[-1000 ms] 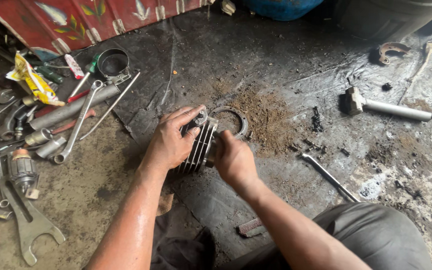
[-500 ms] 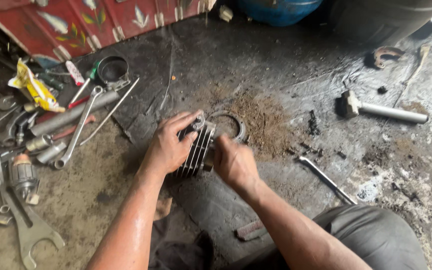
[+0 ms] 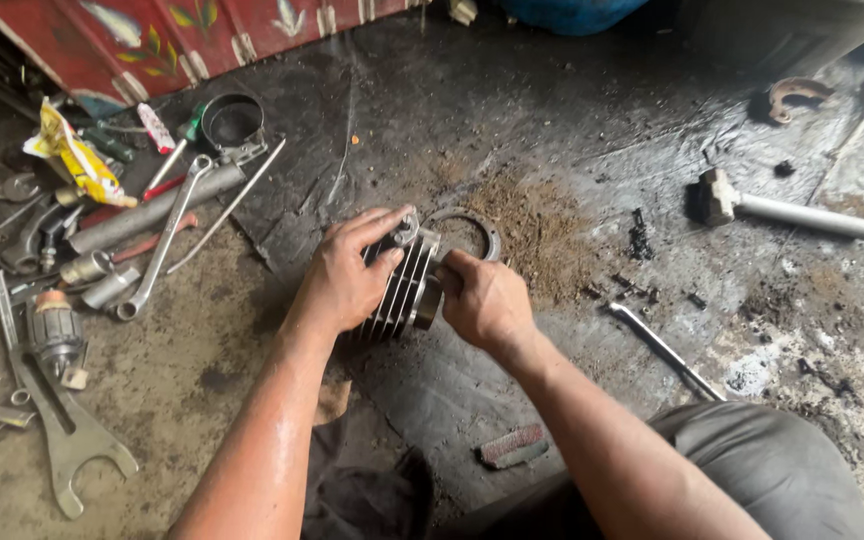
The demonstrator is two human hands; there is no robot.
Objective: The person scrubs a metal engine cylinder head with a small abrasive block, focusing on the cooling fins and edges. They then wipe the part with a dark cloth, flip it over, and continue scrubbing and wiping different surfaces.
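A finned metal engine cylinder [image 3: 404, 287] lies on its side on the dark oily floor sheet [image 3: 512, 110]. My left hand [image 3: 345, 272] grips it from the left, fingers over the top fins. My right hand [image 3: 486, 299] is closed against the cylinder's right open end; what it holds is hidden by the fingers. A flat metal ring gasket [image 3: 472, 230] lies on the floor just behind the cylinder, beside a patch of brown grit.
Left: a pile of spanners [image 3: 157, 245], a pipe [image 3: 152, 210], a large open wrench [image 3: 62, 430], a small motor armature [image 3: 54, 335], a yellow packet [image 3: 77, 160]. Right: a hammer [image 3: 782, 210], a thin steel bar [image 3: 664, 350]. A small file block [image 3: 512, 446] lies near my knee.
My right hand shifted slightly along the cylinder's right end, working against it. My left hand keeps the same grip. The view moved a little.
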